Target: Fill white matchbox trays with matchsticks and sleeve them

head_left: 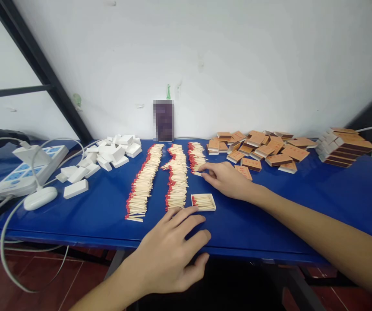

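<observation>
My left hand (169, 255) rests at the blue table's (108, 216) front edge, fingers spread and lying flat, their tips just short of a small open white tray (203, 202) filled with red-tipped matches. My right hand (226, 179) reaches forward and its fingertips pinch at matches at the near end of the short right row of matches (196, 157). Two longer rows of matches (145, 181) (177, 177) lie side by side to the left of it.
A pile of empty white inner trays (108, 157) lies at the back left. Orange matchbox sleeves (263, 151) are heaped at the back right, with a neat stack (344, 147) beyond. A white power strip (27, 170) and cables sit at the left edge.
</observation>
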{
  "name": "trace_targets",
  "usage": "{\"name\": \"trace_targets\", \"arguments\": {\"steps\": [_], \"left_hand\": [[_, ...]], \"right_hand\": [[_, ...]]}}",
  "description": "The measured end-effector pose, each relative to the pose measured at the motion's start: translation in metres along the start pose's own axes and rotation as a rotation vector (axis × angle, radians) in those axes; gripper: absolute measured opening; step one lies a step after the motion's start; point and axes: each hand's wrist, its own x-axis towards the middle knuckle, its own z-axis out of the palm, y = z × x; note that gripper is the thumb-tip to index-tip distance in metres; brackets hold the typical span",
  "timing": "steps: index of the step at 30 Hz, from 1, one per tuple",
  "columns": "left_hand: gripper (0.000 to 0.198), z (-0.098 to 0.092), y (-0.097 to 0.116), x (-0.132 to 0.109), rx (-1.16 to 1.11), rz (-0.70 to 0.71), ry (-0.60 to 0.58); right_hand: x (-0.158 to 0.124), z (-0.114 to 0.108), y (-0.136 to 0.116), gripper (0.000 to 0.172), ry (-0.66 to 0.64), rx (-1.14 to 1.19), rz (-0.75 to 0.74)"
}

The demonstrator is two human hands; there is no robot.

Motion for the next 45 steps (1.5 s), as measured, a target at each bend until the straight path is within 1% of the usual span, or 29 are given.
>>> {"name": "trace_targets", "arguments": {"steps": [8, 19, 23, 29, 32, 36, 41, 45], "left_hand": [[0.022, -0.0007, 0.0013, 0.0016, 0.003, 0.002, -0.006], [0.022, -0.0010, 0.0009, 0.0016, 0.004, 0.001, 0.003], [0.023, -0.0015, 0.0016, 0.0022, 0.010, 0.002, 0.015], [0.023, -0.0017, 0.0015, 0.0018, 0.004, -0.004, 0.001], [0.023, -0.0015, 0.0011, 0.0013, 0.004, -0.007, -0.006], [0.023, -0.0016, 0.0015, 0.0009, -0.003, -0.012, -0.023], [0.023, -0.0017, 0.0016, 0.0009, -0.003, -0.008, -0.013], [0.023, -0.0020, 0.0017, 0.0016, 0.007, -0.006, 0.000]], "right_hand": [[0.0009, 0.0016, -0.0001, 0.021, 0.012, 0.005, 0.006], [-0.0007, 0.0026, 0.0006, 0.022, -0.011, -0.001, 0.032], [-0.0005, 0.0009, 0.0014, 0.018, -0.023, 0.008, 0.006], [-0.0017, -0.0050, 0.0001, 0.014, -0.074, 0.012, -0.072], [-0.0027, -0.0057, -0.0012, 0.012, -0.064, 0.032, -0.072], [-0.0021, -0.0046, 0.0000, 0.013, -0.017, 0.072, -0.055], [-0.0008, -0.0013, 0.0058, 0.012, 0.020, 0.058, -0.031], [0.0000, 0.0000, 0.0076, 0.011, 0.016, 0.060, -0.013]]}}
